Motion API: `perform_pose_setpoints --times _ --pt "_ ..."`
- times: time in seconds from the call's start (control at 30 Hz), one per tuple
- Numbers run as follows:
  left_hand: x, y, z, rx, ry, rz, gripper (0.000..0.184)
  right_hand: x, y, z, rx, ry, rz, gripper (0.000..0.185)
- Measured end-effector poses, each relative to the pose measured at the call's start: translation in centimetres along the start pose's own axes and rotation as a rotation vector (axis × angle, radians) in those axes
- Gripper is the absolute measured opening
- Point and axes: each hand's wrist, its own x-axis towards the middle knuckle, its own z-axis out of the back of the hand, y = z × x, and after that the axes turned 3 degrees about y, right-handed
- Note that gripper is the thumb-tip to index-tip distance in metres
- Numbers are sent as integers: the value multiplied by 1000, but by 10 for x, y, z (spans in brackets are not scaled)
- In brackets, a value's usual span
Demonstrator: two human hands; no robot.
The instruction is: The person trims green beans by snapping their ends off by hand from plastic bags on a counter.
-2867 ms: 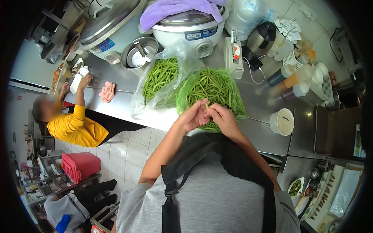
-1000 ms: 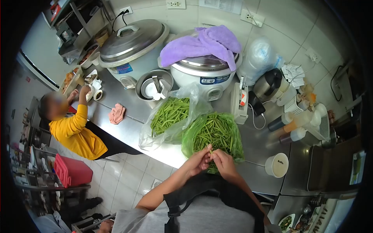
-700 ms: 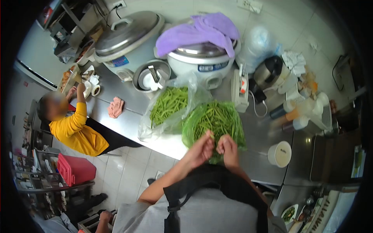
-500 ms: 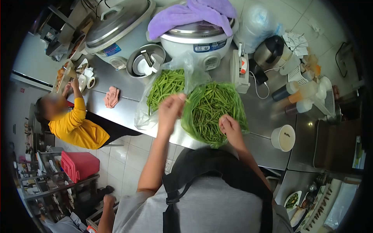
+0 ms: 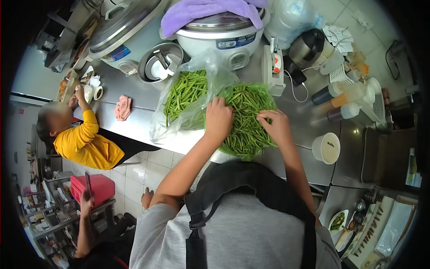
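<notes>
Two plastic bags of green beans lie side by side on the steel counter. My left hand (image 5: 219,117) rests at the left edge of the green bag (image 5: 246,154), fingers bent over its rim and the beans; what its fingertips hold, if anything, is hidden. At the right side of the same bag, my right hand (image 5: 275,125) has thumb and forefinger drawn together over the green beans (image 5: 248,121); anything between them is too small to make out. The clear bag (image 5: 156,127) with brighter green beans (image 5: 186,92) is just left of my left hand.
Behind are two large cookers (image 5: 242,40), a metal bowl (image 5: 145,67) and a purple towel (image 5: 197,13). A pink cloth (image 5: 122,108) lies left, near a person in yellow (image 5: 89,143). Bottles (image 5: 349,96) and a white tub (image 5: 326,148) stand right. Another person's arm (image 5: 84,228) shows lower left.
My left hand has moved from above the clear bag to the green bag's left edge. My right hand has moved slightly up and right over the beans. An arm with a dark object has appeared lower left.
</notes>
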Motion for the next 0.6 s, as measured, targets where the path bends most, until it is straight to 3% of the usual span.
perform_pose_setpoints --times 0.13,0.23,0.43,0.6 --pt "7 4 2 -52 96 -30 9 -11 14 6 161 127 -350 22" --pt "3 3 22 -112 81 -32 9 -16 25 2 302 31 -270 31" --pt "-2 9 59 -251 113 5 12 -16 34 -5 268 -31 -166 43" --pt "-1 1 55 -409 146 15 15 -13 44 -3 233 -152 -98 35"
